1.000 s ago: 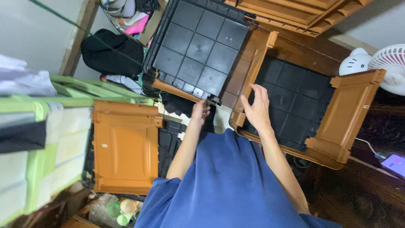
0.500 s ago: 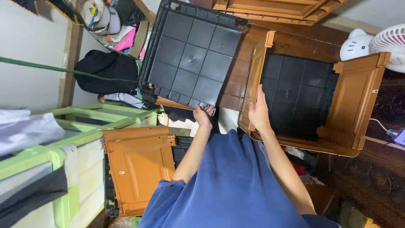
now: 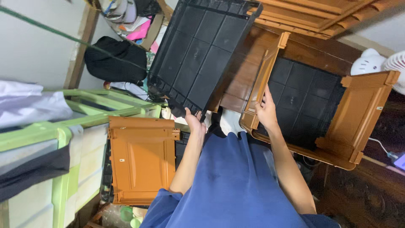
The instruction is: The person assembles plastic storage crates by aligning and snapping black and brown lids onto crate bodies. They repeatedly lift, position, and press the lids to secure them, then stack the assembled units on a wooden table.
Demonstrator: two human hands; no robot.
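Left hand [image 3: 195, 122] was clamped on the near edge of a black ribbed plastic panel [image 3: 201, 55], fingers curled over the rim, holding it tilted up and leaning away toward the far wall; right hand [image 3: 265, 112] lay flat and open against the upright orange side wall [image 3: 263, 80] of a part-built plastic cabinet frame [image 3: 350, 122], bracing it rather than gripping it; inside that frame a second black panel [image 3: 303, 105] was already seated as a floor between the two orange sides. The loose black panel stood just left of the frame, its lower corner near the orange wall but, as far as I could see, not yet slotted in. To do it cleanly, I judged the panel wanted squaring to the orange wall first, edge tabs lined up with the slots, the bracing palm holding the frame steady so it could not splay. Another orange side panel [image 3: 143, 160] lay flat to the near left, beside a green and white drawer unit [image 3: 55, 139]; a white fan [image 3: 394, 63] sat at the far right; a black bag [image 3: 114, 59] slumped by the wall.
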